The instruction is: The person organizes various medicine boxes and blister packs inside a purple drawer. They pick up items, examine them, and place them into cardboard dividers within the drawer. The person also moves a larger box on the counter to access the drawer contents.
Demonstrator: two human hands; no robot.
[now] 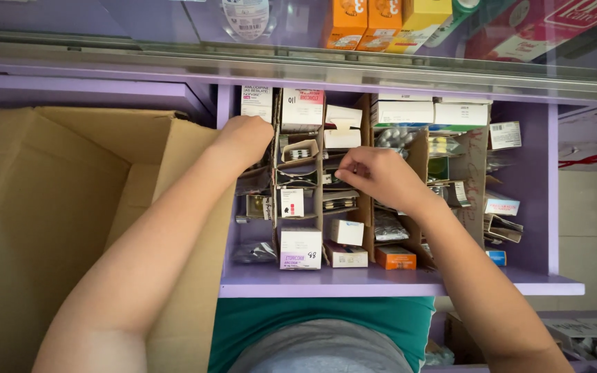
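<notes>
Both my hands are down in the purple drawer, the one split up by cardboard dividers and crammed with little medicine boxes. My left hand is pushed into the leftmost column, fingers curled down behind the divider edge among the cartons there, so I honestly can't tell whether it's gripping anything or just resting on them. My right hand sits over the middle of the drawer with the fingertips pinched narrow around the top edge of a small carton in the centre column; the box is right under my fingertips, mostly hidden by them. A white box with a pink stripe sits closer to me in the next column over, and an orange box lies near the front rim below my right wrist. Big open cardboard box is off to my left.
</notes>
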